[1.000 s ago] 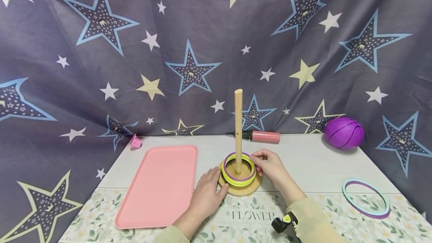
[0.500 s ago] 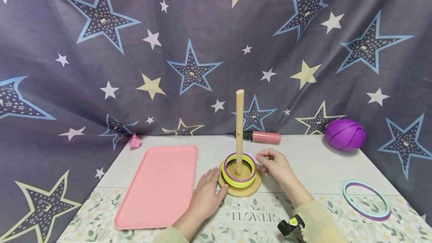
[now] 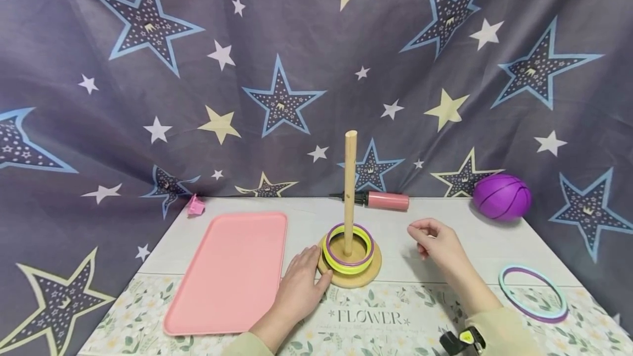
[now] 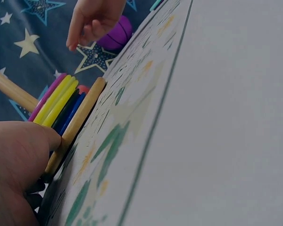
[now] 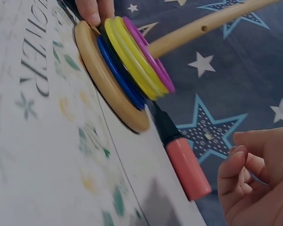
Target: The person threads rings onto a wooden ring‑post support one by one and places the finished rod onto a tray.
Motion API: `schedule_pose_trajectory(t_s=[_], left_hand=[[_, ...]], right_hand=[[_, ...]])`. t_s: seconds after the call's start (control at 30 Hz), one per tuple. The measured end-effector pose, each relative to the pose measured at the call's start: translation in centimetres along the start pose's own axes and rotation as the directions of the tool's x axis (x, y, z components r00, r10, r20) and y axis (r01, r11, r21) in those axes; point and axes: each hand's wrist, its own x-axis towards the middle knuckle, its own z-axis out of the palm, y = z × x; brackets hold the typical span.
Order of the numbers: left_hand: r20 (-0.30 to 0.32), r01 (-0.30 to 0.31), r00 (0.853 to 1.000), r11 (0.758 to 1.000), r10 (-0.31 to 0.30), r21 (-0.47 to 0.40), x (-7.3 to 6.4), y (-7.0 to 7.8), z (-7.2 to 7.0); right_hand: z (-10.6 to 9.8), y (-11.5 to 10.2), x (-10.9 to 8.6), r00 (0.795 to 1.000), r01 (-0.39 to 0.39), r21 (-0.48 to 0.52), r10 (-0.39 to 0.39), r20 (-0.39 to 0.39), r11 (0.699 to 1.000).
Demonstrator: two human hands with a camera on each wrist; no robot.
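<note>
A ring-toss stand with an upright wooden peg (image 3: 349, 191) and a round wooden base (image 3: 353, 281) stands near the table's middle. Stacked round the peg are a purple ring (image 5: 153, 59) on top, yellow rings (image 5: 129, 54) below it, then a black ring and a blue ring (image 5: 120, 76) nearest the base. My left hand (image 3: 300, 285) rests at the left side of the base, fingers fairly straight, thumb at its front edge. To the right of the stand, my right hand (image 3: 440, 243) hovers over the table with loosely bent fingers and nothing in them.
At the right lie a light blue ring (image 3: 559, 293) and a purple one overlapping. A purple ball (image 3: 501, 196) sits at the back right. Behind the peg lies a pink-and-black hand pump (image 3: 388, 201). A pink tray (image 3: 229, 273) and a small pink object (image 3: 195, 205) are at left.
My right hand has let go of the purple ring on the stack and moved off to the right. The left hand has stayed at the base.
</note>
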Motion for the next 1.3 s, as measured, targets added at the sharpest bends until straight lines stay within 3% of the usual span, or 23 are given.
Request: schedule_pose_trajectory(t_s=[0.47, 0.63, 1.1, 1.3], left_hand=[[0.012, -0.011, 1.0, 1.0, 0.011, 0.011, -0.1, 0.0, 0.3], [0.002, -0.016, 1.0, 1.0, 0.016, 0.017, 0.0, -0.3, 0.2], [-0.02, -0.027, 0.999, 1.0, 0.028, 0.015, 0.0, -0.2, -0.1], [-0.019, -0.028, 0.999, 1.0, 0.028, 0.009, -0.2, 0.0, -0.2]], right_hand=[[-7.6, 2.3, -2.6, 0.998, -0.005, -0.106, -0.002, -0.066, 0.994], [-10.3, 3.0, -3.3, 0.996, -0.038, -0.117, 0.028, -0.09, 0.992], [-16.6, 4.3, -5.3, 0.983, -0.115, -0.098, 0.099, -0.155, 0.988], [-18.1, 5.0, -5.9, 0.977, -0.122, -0.096, 0.102, -0.189, 0.988]])
